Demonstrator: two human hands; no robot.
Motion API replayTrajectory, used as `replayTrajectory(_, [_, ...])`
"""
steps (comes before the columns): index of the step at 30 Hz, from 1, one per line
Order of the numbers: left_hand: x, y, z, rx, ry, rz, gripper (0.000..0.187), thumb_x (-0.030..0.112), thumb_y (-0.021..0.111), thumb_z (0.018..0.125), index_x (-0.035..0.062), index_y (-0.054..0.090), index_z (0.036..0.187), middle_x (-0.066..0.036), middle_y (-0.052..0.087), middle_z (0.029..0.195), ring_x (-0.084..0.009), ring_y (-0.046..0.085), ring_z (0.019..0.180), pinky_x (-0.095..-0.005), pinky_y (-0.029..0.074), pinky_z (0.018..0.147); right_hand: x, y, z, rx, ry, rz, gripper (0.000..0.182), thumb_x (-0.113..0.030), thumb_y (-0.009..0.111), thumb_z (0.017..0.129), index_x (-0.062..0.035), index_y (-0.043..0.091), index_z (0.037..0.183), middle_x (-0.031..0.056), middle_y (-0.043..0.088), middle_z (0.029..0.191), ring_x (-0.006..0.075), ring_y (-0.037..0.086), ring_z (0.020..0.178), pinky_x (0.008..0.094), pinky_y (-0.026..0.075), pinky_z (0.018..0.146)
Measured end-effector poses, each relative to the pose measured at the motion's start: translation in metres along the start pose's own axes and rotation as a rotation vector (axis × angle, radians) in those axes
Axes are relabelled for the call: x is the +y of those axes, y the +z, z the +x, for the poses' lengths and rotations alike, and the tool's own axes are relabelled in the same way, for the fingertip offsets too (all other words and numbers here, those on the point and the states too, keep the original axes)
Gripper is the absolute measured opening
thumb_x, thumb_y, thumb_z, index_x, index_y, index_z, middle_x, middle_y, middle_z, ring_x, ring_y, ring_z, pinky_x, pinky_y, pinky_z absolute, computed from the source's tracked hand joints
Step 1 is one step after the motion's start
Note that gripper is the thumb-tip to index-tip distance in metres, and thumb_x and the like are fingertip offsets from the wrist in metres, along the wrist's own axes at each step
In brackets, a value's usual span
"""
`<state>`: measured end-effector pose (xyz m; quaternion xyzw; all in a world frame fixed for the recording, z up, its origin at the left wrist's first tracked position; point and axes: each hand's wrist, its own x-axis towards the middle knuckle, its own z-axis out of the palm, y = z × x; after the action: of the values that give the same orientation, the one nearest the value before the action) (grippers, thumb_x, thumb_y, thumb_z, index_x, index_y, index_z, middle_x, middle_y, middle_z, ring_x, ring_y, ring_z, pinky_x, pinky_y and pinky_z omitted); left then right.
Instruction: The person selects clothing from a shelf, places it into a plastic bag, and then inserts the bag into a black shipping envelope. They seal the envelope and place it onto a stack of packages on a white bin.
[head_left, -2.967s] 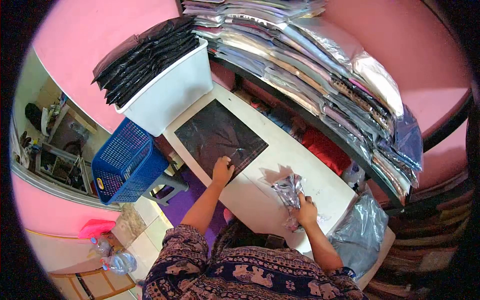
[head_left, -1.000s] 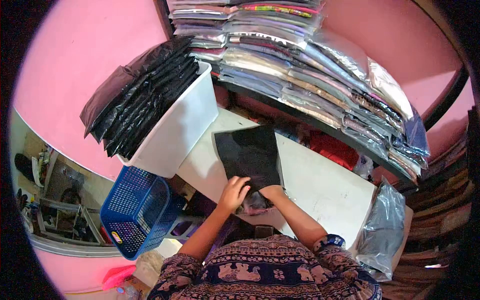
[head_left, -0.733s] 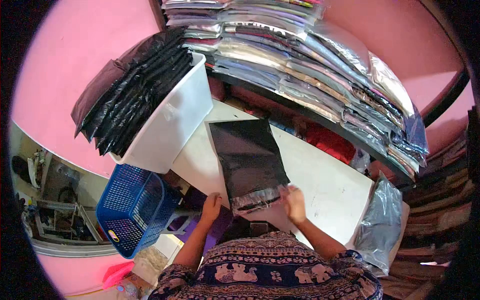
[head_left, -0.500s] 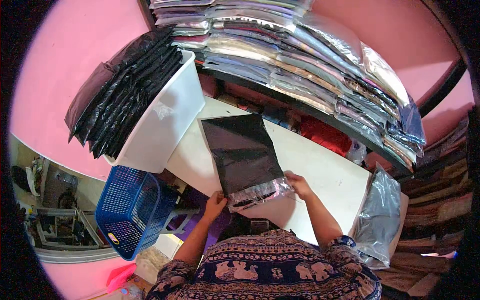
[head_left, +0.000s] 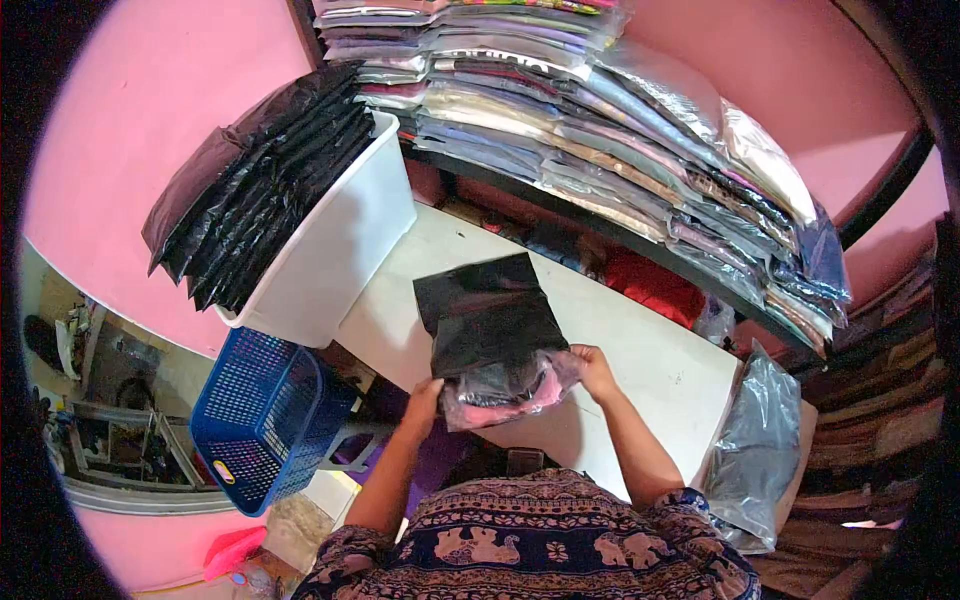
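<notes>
A black plastic bag with a clear near end lies partly on the white table. Something pink and black shows through the clear end. My left hand pinches its near left corner, and my right hand grips the near right corner. Between my hands the clear part is bunched and raised at the table's near side. The bag's black far part is creased across its middle.
A white bin full of black packages stands at the left. Below it is a blue basket. Stacks of clothes in clear bags fill the shelf behind. A grey plastic-wrapped package lies at the right.
The bag's near edge has been lifted and gathered, and the bag now looks shorter and creased. More pink shows through the clear end. Both hands keep hold of the corners.
</notes>
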<state>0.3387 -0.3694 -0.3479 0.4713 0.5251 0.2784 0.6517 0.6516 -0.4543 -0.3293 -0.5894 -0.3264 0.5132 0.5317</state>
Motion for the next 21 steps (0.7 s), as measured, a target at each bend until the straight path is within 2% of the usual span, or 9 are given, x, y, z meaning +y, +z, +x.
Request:
replayTrajectory(1, [0.017,-0.001,-0.008,-0.03,-0.009,-0.074,0.031,0.024,0.048,0.09,-0.0027,0.062,0.097,-0.003,0.061,0.084,-0.0139,0.055,0.076,-0.0299,0.044,0.071,-0.017,-0.008,-0.009,0.001,0.001,-0.005,0.012,-0.01,0.059,0.086,-0.0022,0.066,0.079,-0.0023,0.059,0.065,0.0067,0.052,0.055,0.0238,0.041,0.049])
replayTrajectory(3, [0.054,-0.001,-0.031,-0.086,0.08,0.127,0.036,0.028,0.047,0.091,-0.0047,0.061,0.098,-0.002,0.061,0.085,-0.0137,0.055,0.078,-0.0309,0.044,0.073,-0.052,-0.027,-0.028,-0.051,0.04,-0.37,0.015,-0.014,0.059,0.088,-0.0037,0.066,0.079,-0.0014,0.058,0.061,0.0075,0.05,0.05,0.0238,0.039,0.044])
replayTrajectory(5, [0.087,0.008,-0.059,-0.082,0.172,0.193,0.037,0.031,0.047,0.092,-0.0037,0.062,0.094,-0.005,0.063,0.082,-0.0151,0.059,0.071,-0.0301,0.047,0.067,-0.084,-0.037,-0.055,-0.059,0.069,-0.339,0.016,-0.016,0.059,0.088,-0.0041,0.065,0.078,-0.0013,0.057,0.059,0.0071,0.05,0.048,0.0232,0.038,0.042])
replayTrajectory(7, [0.104,0.01,-0.076,-0.26,0.033,0.05,0.039,0.033,0.047,0.092,-0.0023,0.062,0.088,-0.009,0.064,0.075,-0.0166,0.061,0.061,-0.029,0.05,0.057,-0.106,-0.05,-0.075,-0.064,0.097,-0.3,0.018,-0.017,0.059,0.089,-0.0046,0.065,0.077,-0.0011,0.057,0.058,0.0067,0.049,0.045,0.0226,0.037,0.04])
replayTrajectory(8, [0.107,0.011,-0.077,-0.325,0.06,0.05,0.04,0.034,0.046,0.093,-0.002,0.062,0.084,-0.012,0.064,0.069,-0.0178,0.061,0.053,-0.0278,0.051,0.05,-0.115,-0.059,-0.082,-0.093,0.064,-0.237,0.019,-0.018,0.059,0.089,-0.0052,0.064,0.076,-0.0013,0.057,0.058,0.0063,0.049,0.044,0.0215,0.036,0.04])
replayTrajectory(13, [0.141,0.051,-0.062,-0.212,0.047,0.065,0.038,0.029,0.045,0.092,-0.0051,0.059,0.083,-0.015,0.062,0.064,-0.0179,0.059,0.049,-0.0273,0.048,0.046,-0.151,-0.089,-0.08,-0.053,0.009,-0.147,0.023,-0.021,0.057,0.089,-0.0071,0.059,0.071,0.0019,0.06,0.058,0.0074,0.051,0.043,0.0206,0.035,0.037])
replayTrajectory(15, [0.157,0.073,-0.042,-0.148,0.086,0.028,0.039,0.029,0.043,0.093,-0.0059,0.059,0.083,-0.014,0.061,0.06,-0.018,0.058,0.047,-0.0285,0.048,0.045,-0.166,-0.096,-0.067,-0.012,-0.067,-0.34,0.021,-0.019,0.055,0.088,-0.0075,0.059,0.071,0.0036,0.061,0.059,0.0078,0.052,0.043,0.0213,0.035,0.037])
replayTrajectory(19, [0.208,0.09,-0.053,-0.238,0.152,0.225,0.039,0.028,0.044,0.094,-0.0042,0.06,0.078,-0.014,0.06,0.059,-0.0179,0.056,0.048,-0.0313,0.049,0.048,-0.219,-0.104,-0.086,0.042,-0.274,-0.198,0.022,-0.017,0.054,0.088,-0.0099,0.054,0.068,0.0005,0.057,0.058,0.0071,0.05,0.045,0.0219,0.036,0.038])
replayTrajectory(21, [0.197,0.102,-0.054,-0.133,0.575,-0.011,0.037,0.022,0.045,0.093,-0.0034,0.06,0.07,-0.013,0.059,0.057,-0.019,0.055,0.049,-0.0328,0.048,0.053,-0.208,-0.11,-0.089,0.1,-0.304,-0.089,0.021,-0.016,0.054,0.089,-0.0069,0.053,0.07,-0.0001,0.051,0.057,0.0069,0.048,0.048,0.023,0.036,0.044])
